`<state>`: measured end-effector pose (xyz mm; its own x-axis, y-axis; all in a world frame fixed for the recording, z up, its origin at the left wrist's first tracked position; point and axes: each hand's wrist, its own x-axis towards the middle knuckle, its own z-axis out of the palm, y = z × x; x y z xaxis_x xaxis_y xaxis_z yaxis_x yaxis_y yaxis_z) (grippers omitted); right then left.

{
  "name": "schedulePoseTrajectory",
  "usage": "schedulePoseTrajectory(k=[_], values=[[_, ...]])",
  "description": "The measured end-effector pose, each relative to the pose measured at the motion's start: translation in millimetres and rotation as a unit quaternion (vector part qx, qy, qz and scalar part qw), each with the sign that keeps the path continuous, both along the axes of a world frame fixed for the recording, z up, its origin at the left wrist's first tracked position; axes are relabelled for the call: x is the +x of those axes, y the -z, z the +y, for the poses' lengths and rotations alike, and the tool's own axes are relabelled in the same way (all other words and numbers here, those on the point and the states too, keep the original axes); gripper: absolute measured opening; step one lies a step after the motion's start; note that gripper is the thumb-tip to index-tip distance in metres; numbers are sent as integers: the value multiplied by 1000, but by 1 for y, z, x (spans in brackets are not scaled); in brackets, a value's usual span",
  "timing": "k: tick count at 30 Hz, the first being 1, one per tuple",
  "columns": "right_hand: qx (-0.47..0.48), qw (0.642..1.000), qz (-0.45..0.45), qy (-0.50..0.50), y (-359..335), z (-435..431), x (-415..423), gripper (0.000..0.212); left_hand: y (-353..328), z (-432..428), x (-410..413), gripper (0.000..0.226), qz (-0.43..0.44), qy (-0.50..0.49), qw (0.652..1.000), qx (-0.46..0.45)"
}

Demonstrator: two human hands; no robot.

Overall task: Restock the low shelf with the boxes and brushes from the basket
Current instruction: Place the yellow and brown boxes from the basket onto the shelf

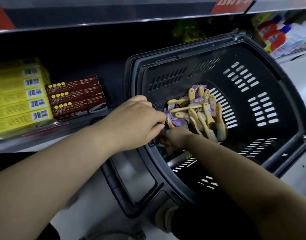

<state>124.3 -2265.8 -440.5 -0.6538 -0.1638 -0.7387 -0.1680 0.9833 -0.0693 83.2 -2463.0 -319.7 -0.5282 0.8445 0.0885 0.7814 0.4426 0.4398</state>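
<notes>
Brushes (199,116), pale wood, heaped in slotted black plastic basket (287,101)

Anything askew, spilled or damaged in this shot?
Only the brushes: they lie in a jumbled heap in the basket, handles pointing every way, purple tags tangled among them. The yellow boxes and brown boxes on the low shelf are stacked squarely. No spill or damage visible.

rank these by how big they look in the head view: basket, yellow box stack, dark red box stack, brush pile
1. basket
2. yellow box stack, though the frame edge cuts it off
3. brush pile and dark red box stack look about alike, so I won't rank them
</notes>
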Motion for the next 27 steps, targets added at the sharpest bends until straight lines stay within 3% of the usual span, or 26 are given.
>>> schedulePoseTrajectory(k=[3,6,9,11,14,17,19,23,25,27], values=[[-100,981,111,127,-55,15,-6,52,1,-3,2,25,-1,-13,1000,-21],[-210,936,200,197,-100,23,8,54,-2,-3,4,26,9,-35,998,-43],[-289,884,328,164,-134,20,34,60,-7,2,9,23,-25,-109,994,7],[-296,862,392,126,-146,15,44,64,-16,5,8,27,-135,-183,972,63],[-313,827,462,63,-152,6,42,68,-27,7,0,42,-353,-264,890,119],[-338,796,499,-46,-146,-3,38,59,-39,4,-7,35,-570,-293,739,208],[-343,785,508,-88,-141,-11,36,54,-42,3,-7,31,-644,-277,679,217],[-326,785,519,-96,-127,-16,32,57,-37,1,-5,21,-646,-295,661,243],[-302,806,509,4,-119,-12,27,67,-34,0,-7,15,-618,-304,676,261],[-240,859,420,168,-110,-4,19,71,-30,-1,-9,24,-560,-308,726,254]])
